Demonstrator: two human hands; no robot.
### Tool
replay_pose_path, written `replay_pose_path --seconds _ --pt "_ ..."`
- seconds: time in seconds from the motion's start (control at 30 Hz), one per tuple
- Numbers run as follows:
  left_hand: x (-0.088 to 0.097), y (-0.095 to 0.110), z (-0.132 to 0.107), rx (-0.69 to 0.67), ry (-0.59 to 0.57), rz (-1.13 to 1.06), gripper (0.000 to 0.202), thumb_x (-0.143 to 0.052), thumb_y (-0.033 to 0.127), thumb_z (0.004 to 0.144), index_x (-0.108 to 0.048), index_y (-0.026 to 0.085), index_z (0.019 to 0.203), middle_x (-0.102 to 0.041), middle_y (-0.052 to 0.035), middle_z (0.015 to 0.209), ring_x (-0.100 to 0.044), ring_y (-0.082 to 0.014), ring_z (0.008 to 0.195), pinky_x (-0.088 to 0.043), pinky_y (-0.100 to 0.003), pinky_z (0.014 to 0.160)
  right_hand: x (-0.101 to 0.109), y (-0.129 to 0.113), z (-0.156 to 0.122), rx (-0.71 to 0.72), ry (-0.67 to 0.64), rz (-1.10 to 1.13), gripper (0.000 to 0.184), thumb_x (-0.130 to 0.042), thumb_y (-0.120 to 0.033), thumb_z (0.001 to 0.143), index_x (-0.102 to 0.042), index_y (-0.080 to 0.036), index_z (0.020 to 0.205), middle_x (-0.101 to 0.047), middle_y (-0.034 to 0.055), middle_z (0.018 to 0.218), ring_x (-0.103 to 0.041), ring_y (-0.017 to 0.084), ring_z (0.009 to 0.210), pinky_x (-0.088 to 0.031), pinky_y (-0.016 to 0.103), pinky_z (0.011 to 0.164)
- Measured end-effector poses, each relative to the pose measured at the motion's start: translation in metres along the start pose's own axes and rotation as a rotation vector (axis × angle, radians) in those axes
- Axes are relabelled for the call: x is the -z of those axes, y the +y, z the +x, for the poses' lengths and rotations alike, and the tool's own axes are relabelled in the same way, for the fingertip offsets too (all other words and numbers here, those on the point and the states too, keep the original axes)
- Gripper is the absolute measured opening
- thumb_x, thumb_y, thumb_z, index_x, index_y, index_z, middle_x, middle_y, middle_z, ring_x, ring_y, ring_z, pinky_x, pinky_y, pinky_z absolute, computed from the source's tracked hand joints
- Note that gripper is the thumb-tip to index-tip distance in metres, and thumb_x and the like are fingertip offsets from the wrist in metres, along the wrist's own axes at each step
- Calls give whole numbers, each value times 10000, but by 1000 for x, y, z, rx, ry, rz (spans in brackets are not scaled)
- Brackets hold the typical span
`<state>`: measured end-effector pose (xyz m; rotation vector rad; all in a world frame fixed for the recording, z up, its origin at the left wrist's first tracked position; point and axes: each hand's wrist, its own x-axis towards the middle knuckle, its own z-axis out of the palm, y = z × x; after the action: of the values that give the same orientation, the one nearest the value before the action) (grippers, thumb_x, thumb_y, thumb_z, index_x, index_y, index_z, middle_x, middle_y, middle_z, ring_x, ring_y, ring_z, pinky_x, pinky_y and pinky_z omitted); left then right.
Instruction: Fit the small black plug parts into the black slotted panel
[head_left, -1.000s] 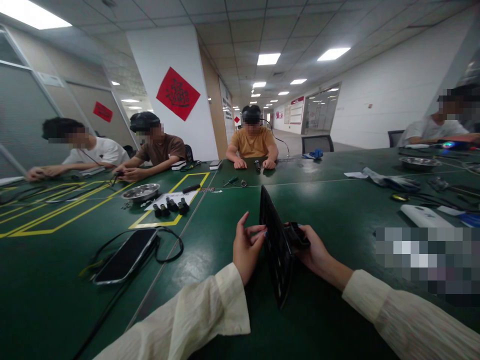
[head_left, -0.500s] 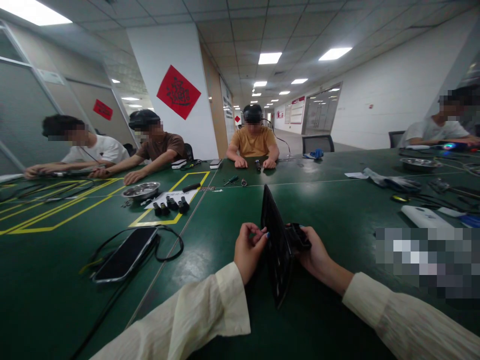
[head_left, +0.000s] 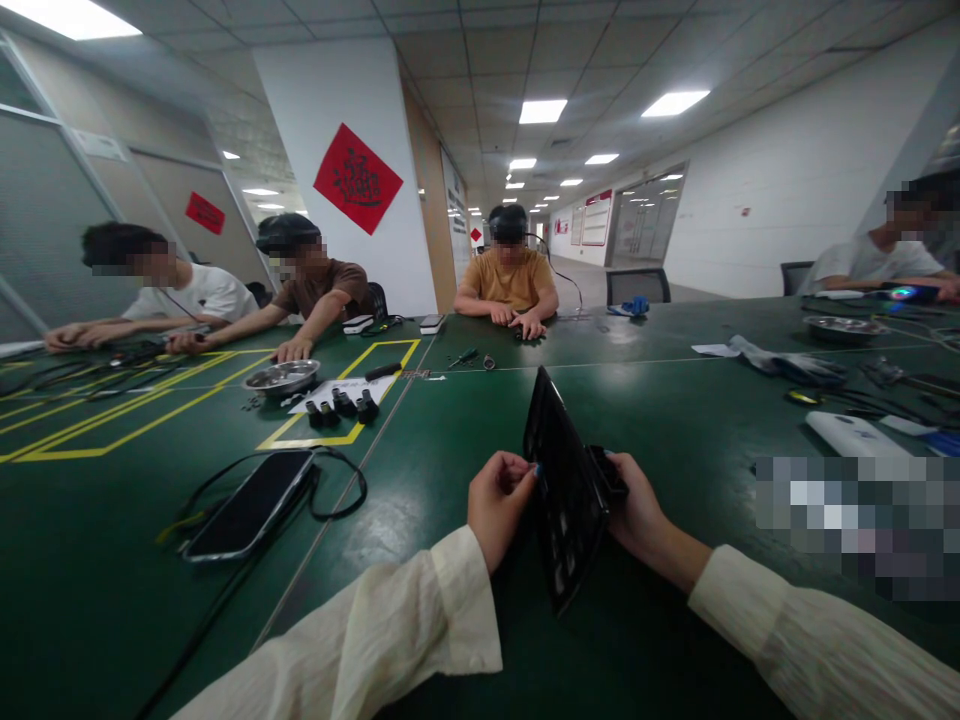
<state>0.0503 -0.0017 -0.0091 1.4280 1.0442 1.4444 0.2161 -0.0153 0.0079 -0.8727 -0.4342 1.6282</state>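
Observation:
A thin black rectangular panel (head_left: 564,500) stands on edge between my hands, with its dark face turned to the left. My right hand (head_left: 641,505) is wrapped round a black block-shaped mount (head_left: 609,474) behind the panel. My left hand (head_left: 499,508) is closed in a pinch against the panel's face. A bit of blue shows at the thumb tip; whatever is between those fingers is too small to make out.
Left of my arms lie a phone (head_left: 251,505) and a black cable (head_left: 361,490). Beyond them are several black cylindrical parts (head_left: 343,403) and a metal bowl (head_left: 282,378). A white device (head_left: 855,436) lies to the right. Across the table sits a co-worker (head_left: 506,270).
The panel has turned slightly, so more of its face shows, and the mount has shifted a little right with my right hand. My left hand stays pinched at the face.

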Motion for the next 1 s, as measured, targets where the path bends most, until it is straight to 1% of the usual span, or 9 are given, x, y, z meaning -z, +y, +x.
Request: replay_pose_path --seconds 0.13,0.23,0.4,0.47,0.63,0.73,0.8,0.9,1.0 --pt "0 3 -1 -41 0 28 126 -630 235 719 -531 160 735 -583 2 711 -574 -119 699 -431 -220 651 -1 0 -1 16 13 8 206 -471 -280 742 -650 -179 749 -675 24 631 -626 185 598 -472 269 508" --pt "2 1 -1 -42 7 40 111 -619 213 721 -521 160 717 -573 5 698 -578 -124 705 -432 -229 667 -1 0 -2 15 23 8 212 -469 -278 744 -658 -182 751 -678 23 628 -635 192 612 -486 281 535" --pt "4 -3 1 -80 3 41 127 -613 206 729 -494 167 706 -541 20 696 -592 -128 724 -438 -233 679 3 3 1 31 -35 11 214 -486 -296 745 -667 -190 784 -691 21 675 -649 203 683 -501 299 592" --pt "5 -2 0 -82 -7 38 142 -618 212 729 -485 169 704 -534 24 688 -596 -130 724 -441 -234 680 5 4 2 38 -32 9 215 -491 -302 741 -668 -189 784 -690 23 678 -651 208 694 -501 305 598" --pt "4 1 -3 -67 -44 92 137 -609 252 751 -509 161 731 -571 3 701 -582 -126 704 -431 -229 661 4 4 2 39 4 4 209 -493 -296 728 -664 -184 771 -686 27 675 -648 207 682 -491 295 574" --pt "3 2 -3 -74 -43 100 148 -607 249 747 -490 162 721 -536 17 682 -546 -109 668 -412 -214 633 3 4 2 39 9 3 212 -483 -301 735 -661 -186 757 -680 29 659 -647 210 690 -496 301 587" --pt "3 3 -1 -78 -50 105 150 -602 253 752 -482 164 743 -508 27 685 -516 -96 648 -397 -205 616 3 5 2 51 -2 -6 218 -476 -303 743 -661 -190 772 -675 24 649 -645 210 691 -498 305 587" --pt "3 2 0 -80 -106 134 137 -561 272 791 -486 167 835 -507 21 730 -490 -95 660 -389 -209 624 5 6 4 71 -39 -20 217 -476 -305 753 -657 -194 794 -670 20 644 -643 210 697 -500 307 583" --pt "5 2 1 -94 -146 214 145 -519 294 823 -475 173 888 -491 21 746 -468 -104 670 -382 -223 632 6 5 4 76 -58 -34 215 -474 -306 760 -652 -193 802 -673 23 663 -641 208 704 -499 304 580"
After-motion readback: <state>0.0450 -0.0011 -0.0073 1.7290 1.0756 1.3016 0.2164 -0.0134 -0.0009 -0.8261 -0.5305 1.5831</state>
